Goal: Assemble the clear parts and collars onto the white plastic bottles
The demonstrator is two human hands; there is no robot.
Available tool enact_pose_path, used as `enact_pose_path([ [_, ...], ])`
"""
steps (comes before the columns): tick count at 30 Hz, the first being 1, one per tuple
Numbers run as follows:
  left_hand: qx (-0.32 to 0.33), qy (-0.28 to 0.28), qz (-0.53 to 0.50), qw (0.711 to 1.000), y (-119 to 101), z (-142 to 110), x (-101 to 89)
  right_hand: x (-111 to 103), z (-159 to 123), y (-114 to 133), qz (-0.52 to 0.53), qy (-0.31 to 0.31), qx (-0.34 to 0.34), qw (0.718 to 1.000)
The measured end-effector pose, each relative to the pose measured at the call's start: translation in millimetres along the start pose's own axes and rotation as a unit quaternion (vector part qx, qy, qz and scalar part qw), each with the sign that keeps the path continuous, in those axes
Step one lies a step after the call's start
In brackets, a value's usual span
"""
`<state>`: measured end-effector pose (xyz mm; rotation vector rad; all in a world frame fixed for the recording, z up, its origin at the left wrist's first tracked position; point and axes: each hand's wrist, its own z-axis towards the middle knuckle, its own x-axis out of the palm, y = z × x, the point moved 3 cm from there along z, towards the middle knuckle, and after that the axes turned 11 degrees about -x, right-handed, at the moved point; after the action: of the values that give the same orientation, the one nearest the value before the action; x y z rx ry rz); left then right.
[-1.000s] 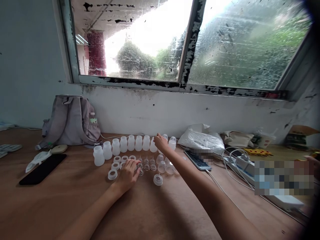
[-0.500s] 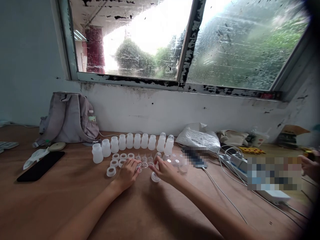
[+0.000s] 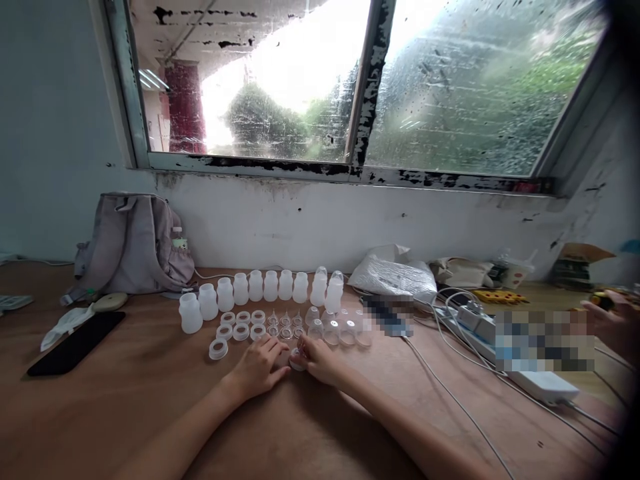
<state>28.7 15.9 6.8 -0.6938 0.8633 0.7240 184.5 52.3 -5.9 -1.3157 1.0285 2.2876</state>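
The small white part sits at the lower centre of the frame, upright on or just above the table. The right hand holds it in a narrow fingertip grip. The left hand is half curled, palm down, with its thumb beside the part; whether it grips anything cannot be told.

Hazards, as judged:
- Slip: the fingers cover most of the part. An off-centre press could tilt it or let it skid.
- Contact with loose parts: the white rings and the clear nipples lie directly beyond the fingers. A forward knuckle movement could disturb their rows.
- Knock-over: the clear caps stand in rows beyond the right hand. A wide sweep could topple them or reach the white bottles behind.
- Snag: the white cable runs near the right forearm. An outward elbow movement could catch it.

Surface and room: the table is brown and smooth-looking. A grey backpack stands at left; a silver bag and a power strip are at right. Another person's hand enters at the right edge. A stained pale wall rises to a window with peeling frames.
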Motion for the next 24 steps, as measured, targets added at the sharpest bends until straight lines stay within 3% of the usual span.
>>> enact_pose_path([
  [8, 0.003, 0.022, 0.001, 1.000, -0.4, 0.1, 4.8, 3.3, -5.0, 5.1, 0.029, -0.052, -0.030, 0.998],
  [15, 0.019, 0.050, -0.013, 0.998, -4.7, -0.2, 2.7, 6.1, -7.3, 14.2, 0.022, -0.041, -0.032, 0.998],
  [24, 0.028, 0.046, -0.022, 0.998, -6.7, -0.7, 2.4, 6.2, -9.6, 18.4, 0.010, -0.035, -0.044, 0.998],
])
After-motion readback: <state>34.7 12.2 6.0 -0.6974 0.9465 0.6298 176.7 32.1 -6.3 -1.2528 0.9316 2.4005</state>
